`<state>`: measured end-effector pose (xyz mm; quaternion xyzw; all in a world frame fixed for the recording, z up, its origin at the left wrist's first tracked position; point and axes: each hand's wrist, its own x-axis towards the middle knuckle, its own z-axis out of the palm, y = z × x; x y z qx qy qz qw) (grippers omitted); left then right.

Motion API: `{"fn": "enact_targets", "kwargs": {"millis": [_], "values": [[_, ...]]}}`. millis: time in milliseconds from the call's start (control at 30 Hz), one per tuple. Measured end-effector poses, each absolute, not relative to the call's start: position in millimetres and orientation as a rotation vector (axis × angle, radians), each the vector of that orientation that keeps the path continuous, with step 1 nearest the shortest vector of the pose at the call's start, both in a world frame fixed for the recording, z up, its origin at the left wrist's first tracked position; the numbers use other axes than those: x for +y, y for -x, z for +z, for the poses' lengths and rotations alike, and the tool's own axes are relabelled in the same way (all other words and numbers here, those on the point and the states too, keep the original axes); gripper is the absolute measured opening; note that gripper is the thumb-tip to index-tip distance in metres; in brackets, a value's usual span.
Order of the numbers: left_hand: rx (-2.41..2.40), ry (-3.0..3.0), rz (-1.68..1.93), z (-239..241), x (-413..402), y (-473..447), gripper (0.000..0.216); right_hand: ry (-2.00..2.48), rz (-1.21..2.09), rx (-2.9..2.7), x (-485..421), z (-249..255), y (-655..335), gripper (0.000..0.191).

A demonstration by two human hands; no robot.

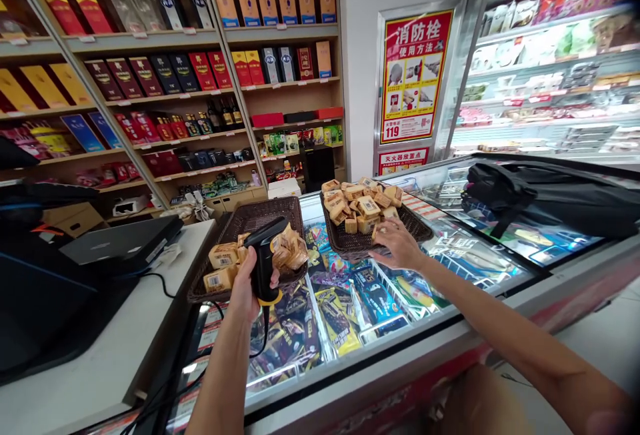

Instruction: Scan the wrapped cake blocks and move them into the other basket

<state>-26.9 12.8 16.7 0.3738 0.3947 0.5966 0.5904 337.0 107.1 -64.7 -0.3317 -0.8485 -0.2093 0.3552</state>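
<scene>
My left hand [246,288] is wrapped round the grip of a black barcode scanner [265,248] with a yellow band, held over the left wicker basket [235,225]. That basket holds several small tan wrapped packets [223,256]. My right hand [397,243] reaches into the right wicker basket [350,243], fingers curled on one small tan packet [379,229] at the edge of a heap of the same packets [361,203]. Both baskets sit on the glass lid of a chest freezer [450,248].
A white counter [100,368] with a black till and screen [45,275] lies at the left, cables trailing down. A black bag [545,198] rests on the freezer's far right. Wooden shelves of boxed bottles [165,75] and a chilled display [550,68] stand behind.
</scene>
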Motion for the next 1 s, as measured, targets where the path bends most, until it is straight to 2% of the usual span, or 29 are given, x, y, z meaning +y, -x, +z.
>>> {"fn": "enact_targets", "kwargs": {"millis": [133, 233, 300, 400, 467, 633, 800, 933, 1000], "values": [[0.893, -0.893, 1.447, 19.7, 11.1, 30.5, 0.048, 0.941, -0.344, -2.024, 96.5, -49.4, -277.5, 0.023], [0.852, -0.890, 1.449, 20.8, 11.0, 35.8, 0.049, 0.892, -0.130, -2.099, 91.9, -33.4, -214.6, 0.029], [0.835, -0.871, 1.436, 19.8, 11.4, 39.4, 0.049, 0.893, 0.045, -2.153, 97.5, -22.1, -178.4, 0.045], [0.828, -0.863, 1.427, 17.5, 12.0, 42.8, 0.050, 0.955, 0.342, -2.272, 116.7, -7.9, -140.7, 0.079], [0.835, -0.867, 1.419, 17.0, 11.9, 42.8, 0.051, 1.009, 0.497, -2.350, 129.1, -2.4, -126.3, 0.091], [0.852, -0.853, 1.385, 18.6, 10.2, 38.9, 0.056, 0.839, 0.534, -2.219, 131.5, -3.2, -128.3, 0.094], [0.885, -0.879, 1.343, 16.6, 8.8, 34.8, 0.059, 0.678, 0.609, -1.852, 118.7, -17.5, -183.4, 0.089], [0.894, -0.949, 1.266, 16.5, 6.2, 29.4, 0.062, 0.541, 0.910, -1.626, 121.9, -28.2, -229.9, 0.100], [0.898, -0.972, 1.248, 17.1, 4.9, 26.6, 0.065, 0.480, 1.063, -1.538, 125.1, -30.3, -243.2, 0.099]]}}
